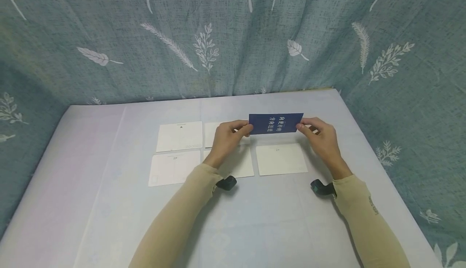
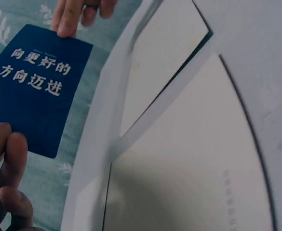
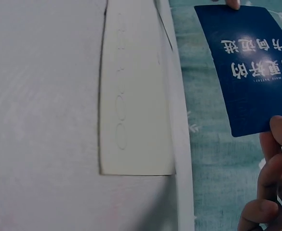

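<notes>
A dark blue postcard [image 1: 263, 124] with white Chinese characters is held up between both hands, above the far row of cards. At its left edge the left hand [image 1: 230, 136] pinches it between thumb and fingers. The right hand [image 1: 322, 140] pinches the opposite short edge, thumb on the printed face. In the left wrist view the blue postcard [image 2: 39, 86] shows its lettering nearly upright; in the right wrist view the same postcard [image 3: 251, 67] appears upside down. Beneath the hands lie cream-white cards, one [image 1: 281, 159] just below the held postcard.
More white cards lie in two rows on the pale table [image 1: 109, 219]: one at the back left [image 1: 180, 136], one at the front left [image 1: 172, 169], others partly hidden under the left arm. A green leaf-patterned curtain [image 1: 225, 37] hangs behind the table and along its sides.
</notes>
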`<state>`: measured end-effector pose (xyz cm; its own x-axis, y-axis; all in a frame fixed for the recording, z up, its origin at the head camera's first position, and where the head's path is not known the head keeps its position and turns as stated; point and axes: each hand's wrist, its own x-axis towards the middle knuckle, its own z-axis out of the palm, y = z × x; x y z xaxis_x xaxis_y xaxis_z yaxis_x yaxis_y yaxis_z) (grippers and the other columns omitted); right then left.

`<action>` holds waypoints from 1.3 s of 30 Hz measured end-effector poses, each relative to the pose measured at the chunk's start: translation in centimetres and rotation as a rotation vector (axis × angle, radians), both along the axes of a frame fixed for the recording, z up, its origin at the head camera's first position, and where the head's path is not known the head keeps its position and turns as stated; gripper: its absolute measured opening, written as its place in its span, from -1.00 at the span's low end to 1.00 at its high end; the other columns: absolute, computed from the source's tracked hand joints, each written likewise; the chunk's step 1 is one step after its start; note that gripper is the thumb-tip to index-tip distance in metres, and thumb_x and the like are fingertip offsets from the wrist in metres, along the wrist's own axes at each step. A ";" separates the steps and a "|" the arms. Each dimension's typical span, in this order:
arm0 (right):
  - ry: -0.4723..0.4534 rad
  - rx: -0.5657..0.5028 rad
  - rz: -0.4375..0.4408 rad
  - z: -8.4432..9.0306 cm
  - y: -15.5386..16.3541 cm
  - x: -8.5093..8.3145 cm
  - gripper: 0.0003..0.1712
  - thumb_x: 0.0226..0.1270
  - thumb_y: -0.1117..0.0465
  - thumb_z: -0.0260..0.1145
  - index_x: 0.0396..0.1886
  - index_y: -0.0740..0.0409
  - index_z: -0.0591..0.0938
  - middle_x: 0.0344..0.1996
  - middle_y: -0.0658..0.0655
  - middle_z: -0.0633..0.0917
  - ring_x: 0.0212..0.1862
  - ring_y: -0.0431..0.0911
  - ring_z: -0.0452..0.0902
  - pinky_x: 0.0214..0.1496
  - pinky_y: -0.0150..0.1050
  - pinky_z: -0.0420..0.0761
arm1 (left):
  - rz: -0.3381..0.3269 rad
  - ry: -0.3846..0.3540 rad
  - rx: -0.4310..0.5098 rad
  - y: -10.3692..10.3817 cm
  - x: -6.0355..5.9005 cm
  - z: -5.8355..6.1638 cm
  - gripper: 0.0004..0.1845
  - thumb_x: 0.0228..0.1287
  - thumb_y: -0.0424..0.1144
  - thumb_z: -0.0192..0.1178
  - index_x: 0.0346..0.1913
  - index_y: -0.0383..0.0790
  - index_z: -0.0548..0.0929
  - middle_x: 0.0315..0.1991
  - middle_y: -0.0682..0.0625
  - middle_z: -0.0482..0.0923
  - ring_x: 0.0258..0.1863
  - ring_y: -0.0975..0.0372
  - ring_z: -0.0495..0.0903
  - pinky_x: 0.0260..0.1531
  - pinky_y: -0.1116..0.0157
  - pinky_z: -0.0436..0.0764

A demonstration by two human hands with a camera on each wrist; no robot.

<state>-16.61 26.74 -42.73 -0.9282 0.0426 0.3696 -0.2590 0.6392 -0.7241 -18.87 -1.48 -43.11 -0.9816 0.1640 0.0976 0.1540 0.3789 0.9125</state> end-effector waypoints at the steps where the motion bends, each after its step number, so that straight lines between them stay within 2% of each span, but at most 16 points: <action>1: 0.001 -0.004 -0.003 0.0 0.0 0.1 -0.73 0.18 0.03 0.35 -0.19 0.05 0.72 -0.27 -0.02 0.69 -0.35 -0.22 0.46 -0.38 -0.36 0.40 | -0.008 -0.018 0.024 0.0 0.1 0.0 -0.72 0.17 0.08 0.23 -0.15 0.07 0.71 -0.44 0.18 0.68 -0.28 0.31 0.58 -0.25 0.28 0.47; 4: -0.004 -0.024 0.001 -0.1 -0.1 0.2 -0.74 0.18 0.05 0.36 -0.19 0.06 0.72 -0.27 0.01 0.70 -0.35 -0.21 0.45 -0.36 -0.35 0.39 | -0.030 -0.092 0.091 -0.1 0.3 0.1 -0.69 0.17 0.07 0.23 -0.09 0.03 0.69 -0.48 0.15 0.68 -0.32 0.34 0.57 -0.25 0.32 0.46; 9: 0.004 -0.050 0.025 -0.5 -0.3 0.3 -0.77 0.18 0.10 0.36 -0.21 0.10 0.72 -0.27 0.04 0.69 -0.34 -0.19 0.44 -0.37 -0.36 0.39 | -0.083 -0.249 0.225 -0.2 0.4 0.4 -0.63 0.20 0.06 0.21 -0.01 -0.03 0.62 -0.32 0.09 0.70 -0.50 0.21 0.48 -0.38 0.28 0.43; 13: 0.001 -0.070 0.026 -0.5 -0.4 0.4 -0.78 0.19 0.08 0.35 -0.24 0.09 0.72 -0.32 0.00 0.64 -0.33 -0.18 0.44 -0.37 -0.37 0.38 | -0.103 -0.306 0.290 -0.3 0.4 0.6 -0.64 0.21 0.05 0.20 0.01 0.00 0.62 -0.23 0.07 0.68 -0.44 0.19 0.50 -0.40 0.25 0.41; 16: -0.014 -0.092 0.035 -0.5 -0.5 0.4 -0.77 0.18 0.06 0.35 -0.26 0.09 0.71 -0.35 0.01 0.62 -0.34 -0.16 0.44 -0.35 -0.37 0.39 | -0.097 -0.310 0.301 -0.4 0.3 0.6 -0.63 0.20 0.07 0.20 0.01 0.01 0.63 -0.21 0.08 0.67 -0.39 0.17 0.52 -0.41 0.26 0.41; 20: -0.057 -0.122 0.070 -0.4 -0.5 0.4 -0.77 0.19 0.06 0.35 -0.25 0.10 0.70 -0.37 0.05 0.67 -0.38 -0.09 0.48 -0.37 -0.37 0.43 | -0.069 -0.279 0.271 -0.4 0.4 0.5 -0.65 0.19 0.09 0.20 -0.04 0.02 0.66 -0.22 0.09 0.68 -0.35 0.15 0.54 -0.37 0.23 0.44; 25: -0.147 -0.213 0.139 -0.5 -0.6 0.4 -0.80 0.26 0.11 0.29 -0.25 0.14 0.65 -0.45 0.12 0.70 -0.45 0.04 0.51 -0.45 -0.29 0.48 | -0.044 -0.253 0.261 -0.3 0.4 0.3 -0.67 0.19 0.09 0.20 -0.08 0.02 0.67 -0.25 0.10 0.68 -0.31 0.12 0.54 -0.21 0.12 0.48; 29: -0.236 -0.326 0.199 -0.4 -0.6 0.4 -0.78 0.29 0.12 0.26 -0.20 0.18 0.61 -0.37 0.15 0.72 -0.43 0.19 0.49 -0.42 -0.18 0.47 | -0.048 -0.229 0.269 -0.4 0.4 0.2 -0.67 0.20 0.08 0.19 -0.07 0.01 0.66 -0.25 0.10 0.68 -0.30 0.11 0.53 -0.16 0.08 0.48; 32: -0.320 -0.361 0.208 -0.1 -0.6 0.4 -0.72 0.33 0.05 0.20 -0.17 0.17 0.60 -0.29 0.12 0.72 -0.38 0.22 0.49 -0.38 -0.15 0.44 | -0.058 -0.211 0.270 -0.5 0.4 0.1 -0.64 0.20 0.09 0.18 -0.04 -0.01 0.65 -0.23 0.10 0.68 -0.25 0.05 0.53 -0.16 0.09 0.48; 36: -0.424 -0.409 0.205 0.3 -0.5 0.3 -0.58 0.41 -0.04 0.06 -0.20 0.25 0.57 -0.23 0.13 0.72 -0.36 0.17 0.49 -0.39 -0.18 0.40 | -0.077 -0.199 0.278 -0.6 0.4 0.0 -0.61 0.22 0.08 0.17 -0.01 -0.05 0.64 -0.21 0.08 0.67 -0.16 -0.04 0.53 -0.13 0.09 0.49; 39: -0.454 -0.469 0.213 0.4 -0.4 0.2 -0.51 0.42 -0.08 0.02 -0.17 0.29 0.57 -0.21 0.20 0.70 -0.43 0.05 0.48 -0.42 -0.21 0.38 | -0.083 -0.192 0.269 -0.7 0.5 -0.1 -0.63 0.23 0.06 0.17 0.00 -0.06 0.63 -0.20 0.08 0.67 -0.10 0.06 0.54 -0.12 0.13 0.51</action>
